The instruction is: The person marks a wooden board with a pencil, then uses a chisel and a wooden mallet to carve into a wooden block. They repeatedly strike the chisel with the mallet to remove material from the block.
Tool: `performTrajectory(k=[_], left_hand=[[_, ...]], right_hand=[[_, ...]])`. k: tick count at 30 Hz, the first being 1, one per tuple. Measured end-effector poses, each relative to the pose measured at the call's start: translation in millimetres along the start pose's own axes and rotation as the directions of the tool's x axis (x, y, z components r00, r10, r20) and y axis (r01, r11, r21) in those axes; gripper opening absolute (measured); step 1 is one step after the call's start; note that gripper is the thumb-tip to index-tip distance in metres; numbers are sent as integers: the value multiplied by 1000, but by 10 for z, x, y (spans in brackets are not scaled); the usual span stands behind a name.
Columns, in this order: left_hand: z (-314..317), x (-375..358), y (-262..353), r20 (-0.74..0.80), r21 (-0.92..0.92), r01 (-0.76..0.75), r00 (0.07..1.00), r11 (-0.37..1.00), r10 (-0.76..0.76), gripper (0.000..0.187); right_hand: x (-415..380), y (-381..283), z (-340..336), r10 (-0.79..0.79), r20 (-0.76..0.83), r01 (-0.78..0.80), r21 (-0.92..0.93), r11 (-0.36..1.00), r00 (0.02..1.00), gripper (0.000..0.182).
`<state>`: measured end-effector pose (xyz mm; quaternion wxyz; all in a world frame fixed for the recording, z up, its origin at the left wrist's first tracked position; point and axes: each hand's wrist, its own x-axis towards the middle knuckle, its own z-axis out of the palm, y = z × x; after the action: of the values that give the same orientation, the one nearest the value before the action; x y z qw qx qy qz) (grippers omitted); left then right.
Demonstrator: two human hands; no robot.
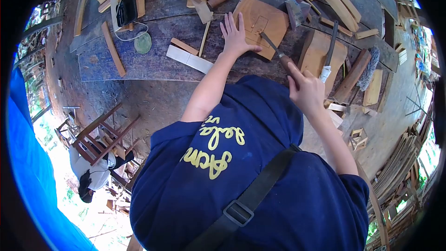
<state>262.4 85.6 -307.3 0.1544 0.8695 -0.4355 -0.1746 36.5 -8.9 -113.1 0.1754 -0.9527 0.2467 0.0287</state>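
Observation:
My left hand lies with its fingers spread on the left part of a flat wooden board. Pencil lines form a small rectangle on the board, and a few wood bits lie by it. My right hand is wrapped round the wooden handle of a chisel, whose blade tip meets the board beside the marked rectangle. To the left of the board a thin stick and a pale metallic strip lie on the workbench.
Wood pieces lie along the back of the bench. A second wooden block, a long dark tool and a grey brush are at the right. Another person is at the lower left by a wooden chair frame.

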Motion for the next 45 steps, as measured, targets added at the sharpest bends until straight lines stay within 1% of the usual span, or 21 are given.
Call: performTrajectory(k=[1, 2, 3, 4, 5, 7, 9, 11, 12, 13, 15, 16, 20, 22, 23, 25, 26, 29, 33, 35, 45], left_hand=[[-1, 5, -5, -10, -8, 1, 1000, 1000, -1, 153], [1, 12, -11, -22, -16, 2, 1000, 1000, -3, 153], [16, 1, -33, -24, -17, 3, 1000, 1000, -3, 153], [22, -5, -61, -47, -45, -22, 999, 999, 20, 153], [11, -6, -77, -73, -70, -48, 996, 996, 43, 152], [25, -55, -50, -125, -61, -48, 991, 997, 40, 144], [54, -164, 32, -164, -57, -36, 986, 998, 26, 135], [81, -220, 129, -131, 176, -94, 984, 980, 118, 110], [84, -264, 197, -117, 117, -151, 979, 982, 164, 82], [116, -250, 237, -121, 118, -152, 979, 981, 166, 82], [153, -258, 298, 58, -48, -516, 853, 855, 518, 62], [164, -281, 301, -23, -201, -587, 803, 784, 595, 51], [126, -369, 227, 34, -484, -483, 823, 730, 567, 50], [116, -410, 137, -60, -194, -480, 876, 856, 478, 60], [110, -419, 122, -61, -192, -478, 878, 857, 475, 60], [98, -408, 86, -242, -75, -125, 965, 989, 104, 81], [80, -377, 58, -221, -3, -46, 974, 999, 44, 107], [16, -297, 73, -16, 80, 79, 997, 994, -78, 122], [36, -129, 172, -9, 33, 184, 983, 982, -184, 138], [20, -95, 203, 43, 46, 224, 973, 974, -226, 149], [3, -104, 118, 63, 60, 163, 984, 985, -167, 157]], right_hand=[[1, 38, 78, 1, -1, -1, -3, 1000, 1000, 34], [25, 111, 210, 237, 2, -216, 412, 885, 972, 31], [91, 118, 216, 436, 103, -361, 743, 564, 894, 29], [156, 236, 94, 524, 472, -596, 798, 89, 709, 32], [201, 330, -5, 450, 635, -594, 764, -250, 627, 37], [179, 262, -47, 456, 568, -457, 823, -338, 685, 41], [167, 326, -128, 460, 509, -405, 860, -311, 727, 40], [151, 332, -206, 464, 447, -346, 892, -291, 764, 39], [134, 318, -248, 517, 394, -341, 919, -199, 760, 39], [108, 312, -277, 565, 334, -336, 936, -106, 754, 39], [22, 307, -223, 568, 316, -321, 942, -94, 760, 38], [-27, 295, -138, 598, 294, -348, 937, -28, 745, 38], [-224, 162, -23, 629, 222, -376, 919, 120, 745, 38], [-297, 169, 71, 630, 145, -373, 895, 246, 763, 35], [-308, 148, 62, 627, 145, -373, 895, 247, 765, 35], [-321, 75, 47, 492, -77, -327, 656, 680, 867, 34], [-301, 19, 8, 471, -105, -310, 625, 716, 876, 34], [-242, -42, -68, 395, -105, -284, 532, 798, 913, 34], [-171, -63, -111, 290, -185, -190, 424, 885, 939, 34], [-127, -80, -143, 279, -101, -245, 263, 933, 955, 35], [-26, 19, -100, 134, -108, -119, 130, 984, 985, 34]])
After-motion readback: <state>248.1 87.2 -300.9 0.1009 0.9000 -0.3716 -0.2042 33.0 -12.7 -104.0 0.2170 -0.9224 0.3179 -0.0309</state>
